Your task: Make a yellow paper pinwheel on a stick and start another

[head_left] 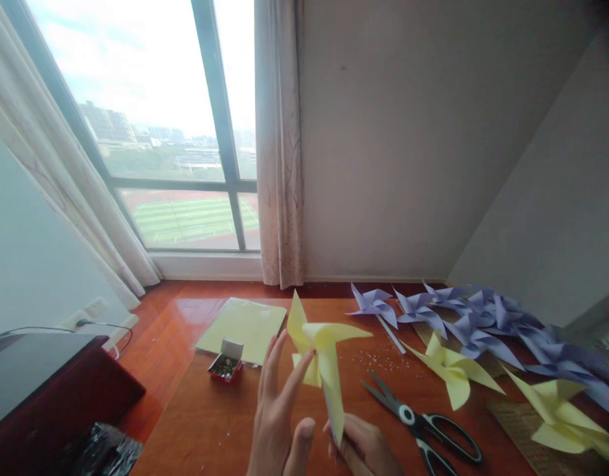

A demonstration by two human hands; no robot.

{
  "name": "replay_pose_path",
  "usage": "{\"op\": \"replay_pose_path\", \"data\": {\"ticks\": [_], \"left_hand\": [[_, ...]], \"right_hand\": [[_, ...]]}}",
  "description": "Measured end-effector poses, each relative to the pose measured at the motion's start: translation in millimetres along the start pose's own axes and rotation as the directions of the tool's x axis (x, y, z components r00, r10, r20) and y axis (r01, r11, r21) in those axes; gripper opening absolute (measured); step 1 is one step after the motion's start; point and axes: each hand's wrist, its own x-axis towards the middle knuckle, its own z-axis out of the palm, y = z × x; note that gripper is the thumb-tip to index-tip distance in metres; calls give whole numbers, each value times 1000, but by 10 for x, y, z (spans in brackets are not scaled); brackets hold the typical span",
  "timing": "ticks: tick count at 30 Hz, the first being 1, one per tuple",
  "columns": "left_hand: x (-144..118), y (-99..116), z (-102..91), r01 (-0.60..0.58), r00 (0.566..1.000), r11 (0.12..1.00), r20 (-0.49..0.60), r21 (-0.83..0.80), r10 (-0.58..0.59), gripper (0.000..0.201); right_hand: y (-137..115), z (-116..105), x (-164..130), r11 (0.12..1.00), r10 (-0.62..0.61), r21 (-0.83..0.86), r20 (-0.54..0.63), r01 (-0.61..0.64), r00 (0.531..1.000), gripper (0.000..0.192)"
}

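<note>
A yellow paper pinwheel (328,334) stands upright in front of me, above the wooden table. My right hand (366,446) is closed below it, apparently around its stick, which is mostly hidden behind the lowest blade. My left hand (279,410) is raised with its fingers apart. Its index fingertip reaches the pinwheel's centre; whether it presses there I cannot tell. Right of my hands lie black-handled scissors (407,415) with their blades partly open. To the left sits a small open box (225,367) of brass-coloured pins or tacks.
A stack of yellow paper (242,328) lies at the table's back left. Several purple pinwheels (475,334) crowd the right side, with yellow pinwheels (450,368) nearer. Tiny scraps (383,363) dot the wooden table (195,423). A black plastic bag (103,453) is at the lower left.
</note>
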Motion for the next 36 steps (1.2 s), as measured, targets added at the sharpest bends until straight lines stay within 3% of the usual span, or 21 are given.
{"op": "replay_pose_path", "data": {"ticks": [13,22,26,31,36], "left_hand": [[-8,-25,-80,-17,995,997,99,73,10,57],[-12,-6,-55,14,995,998,96,63,-20,51],[-2,17,-48,35,997,998,73,55,-39,49],[42,48,-58,73,997,997,-18,14,-73,47],[70,32,-44,179,983,982,-38,-53,-181,41]], "right_hand": [[-94,-17,-20,1000,14,8,-6,-14,1000,46],[-266,-47,-30,995,66,69,-15,-65,998,44],[-368,-59,-53,966,147,218,-17,-140,989,42],[-456,-86,-53,860,237,461,22,-220,971,40],[-491,-119,-43,784,270,572,40,-243,962,39]]}}
